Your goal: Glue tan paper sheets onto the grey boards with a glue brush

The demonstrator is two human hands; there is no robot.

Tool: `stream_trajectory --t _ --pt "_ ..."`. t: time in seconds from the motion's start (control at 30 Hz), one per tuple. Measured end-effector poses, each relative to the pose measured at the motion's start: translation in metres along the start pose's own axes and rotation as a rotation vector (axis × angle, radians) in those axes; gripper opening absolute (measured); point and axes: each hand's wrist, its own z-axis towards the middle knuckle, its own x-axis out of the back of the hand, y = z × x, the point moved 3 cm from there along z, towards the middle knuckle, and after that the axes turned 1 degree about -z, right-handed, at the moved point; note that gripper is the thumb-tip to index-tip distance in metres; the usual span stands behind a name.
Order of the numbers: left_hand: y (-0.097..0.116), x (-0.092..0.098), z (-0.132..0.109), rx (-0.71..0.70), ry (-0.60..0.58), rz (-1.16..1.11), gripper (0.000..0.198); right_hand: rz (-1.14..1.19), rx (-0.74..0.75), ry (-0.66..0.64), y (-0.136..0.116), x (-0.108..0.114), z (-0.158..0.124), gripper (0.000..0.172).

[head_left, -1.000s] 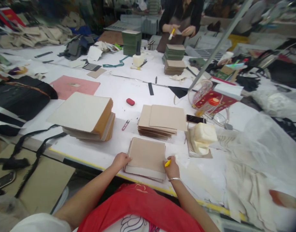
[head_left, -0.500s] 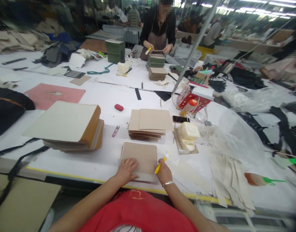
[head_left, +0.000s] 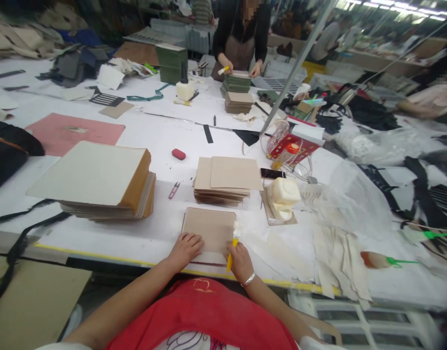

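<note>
A beige board [head_left: 210, 226] lies flat near the table's front edge, over another sheet that shows at its rim. My left hand [head_left: 188, 247] rests on its lower left corner, fingers spread. At the lower right corner is my right hand [head_left: 240, 257], closed round a yellow-handled brush [head_left: 231, 253] whose pale bristles point away from me beside the board's right edge. Behind the board sits a stack of beige boards [head_left: 226, 177]. A bigger stack with a pale top sheet [head_left: 95, 170] stands to the left.
Pink snips [head_left: 174, 190] and a red case [head_left: 178, 154] lie between the stacks. A cream container [head_left: 283, 194], a phone [head_left: 273, 173] and fabric strips [head_left: 334, 257] are on the right. Across the table a person [head_left: 241, 43] handles a green stack [head_left: 236, 83].
My right hand has moved inward to the board's corner, and the brush has turned more upright. The view has shifted slightly. Across the table, the person's hands have lowered onto the green stack.
</note>
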Motion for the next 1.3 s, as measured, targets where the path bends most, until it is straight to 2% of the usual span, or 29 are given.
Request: stream_trajectory --t 0.17,0.3,0.4,0.6,0.77,0.9,1.03,1.17,1.3 --pt "-0.003 -0.005 -0.004 0.000 0.025 -0.031 0.028 0.050 -0.077 0.046 0.000 -0.001 -0.006 0.025" --pt "-0.007 0.000 -0.015 0.137 0.036 -0.048 0.034 0.111 -0.289 0.109 0.007 0.004 -0.015 0.035" --pt "-0.014 0.005 -0.027 0.230 0.049 -0.070 0.038 0.148 -0.353 0.108 0.011 0.005 -0.021 0.035" --pt "-0.020 0.006 -0.041 0.233 0.049 -0.137 0.030 0.165 -0.333 0.150 0.012 0.002 -0.019 0.034" --pt "-0.031 -0.001 -0.046 0.391 0.158 -0.224 0.041 0.165 -0.292 0.202 0.011 -0.003 -0.015 0.036" --pt "-0.038 -0.007 -0.047 0.375 0.124 -0.280 0.035 0.170 -0.291 0.184 0.011 -0.008 -0.017 0.037" --pt "-0.038 -0.003 -0.047 0.417 0.120 -0.341 0.038 0.168 -0.317 0.155 0.010 -0.009 -0.019 0.037" --pt "-0.035 0.007 -0.045 0.554 0.165 -0.388 0.039 0.153 -0.305 0.153 0.008 -0.009 -0.019 0.040" --pt "-0.038 0.011 -0.038 0.803 0.157 -0.504 0.028 0.136 -0.313 0.135 0.007 -0.011 -0.020 0.039"
